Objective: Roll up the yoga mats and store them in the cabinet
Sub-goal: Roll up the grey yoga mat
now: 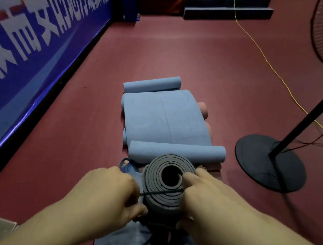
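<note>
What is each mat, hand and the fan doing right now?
Dark grey mat: rolled tight, held upright.
Black strap: stretched across the roll's end.
Left hand: pinches the strap.
Right hand: holds the roll.
Blue mat: partly unrolled, both ends curled.
Fan: standing; running or not, cannot tell.

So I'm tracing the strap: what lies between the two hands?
In the head view, the rolled grey mat, with a thin black strap across its end, lies between left hand and right hand.

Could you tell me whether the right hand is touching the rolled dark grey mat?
Touching: the head view shows the right hand pressed against the rolled dark grey mat, one finger at its core.
</note>
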Demonstrator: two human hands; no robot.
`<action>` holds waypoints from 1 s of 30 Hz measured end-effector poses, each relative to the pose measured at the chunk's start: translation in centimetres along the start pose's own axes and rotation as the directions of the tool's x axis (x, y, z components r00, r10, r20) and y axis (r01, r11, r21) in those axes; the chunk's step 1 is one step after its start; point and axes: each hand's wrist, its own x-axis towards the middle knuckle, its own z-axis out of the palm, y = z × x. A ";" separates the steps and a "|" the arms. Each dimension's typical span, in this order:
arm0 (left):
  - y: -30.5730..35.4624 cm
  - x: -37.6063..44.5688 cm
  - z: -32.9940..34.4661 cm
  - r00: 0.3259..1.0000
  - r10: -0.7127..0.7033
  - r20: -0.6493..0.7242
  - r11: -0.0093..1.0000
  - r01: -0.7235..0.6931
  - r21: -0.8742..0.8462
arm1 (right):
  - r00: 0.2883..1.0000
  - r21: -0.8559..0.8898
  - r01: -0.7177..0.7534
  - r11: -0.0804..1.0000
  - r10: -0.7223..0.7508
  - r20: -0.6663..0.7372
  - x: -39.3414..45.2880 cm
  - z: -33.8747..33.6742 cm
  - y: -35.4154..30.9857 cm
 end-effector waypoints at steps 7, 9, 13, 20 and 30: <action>1.4 0.9 -0.3 0.973 -0.214 -0.082 0.922 0.229 0.313 | 0.941 -0.333 -0.225 0.916 0.115 -0.319 2.5 2.9 2.6; 0.6 1.6 1.2 0.976 -0.198 -0.093 0.932 0.217 0.291 | 0.942 -0.356 -0.247 0.901 0.137 -0.307 2.8 3.7 3.4; -2.6 3.7 3.8 0.979 -0.162 -0.123 0.934 0.193 0.302 | 0.924 -0.317 -0.377 0.870 0.329 -0.195 3.4 3.7 7.0; -4.7 7.7 5.5 0.977 -0.179 -0.113 0.959 0.199 0.202 | 0.922 -0.368 -0.379 0.849 0.380 -0.072 5.5 5.3 12.1; -8.0 10.5 7.6 0.994 0.099 -0.035 0.911 -0.105 -0.399 | 0.996 0.104 -0.077 0.992 0.081 -0.038 9.0 6.3 13.8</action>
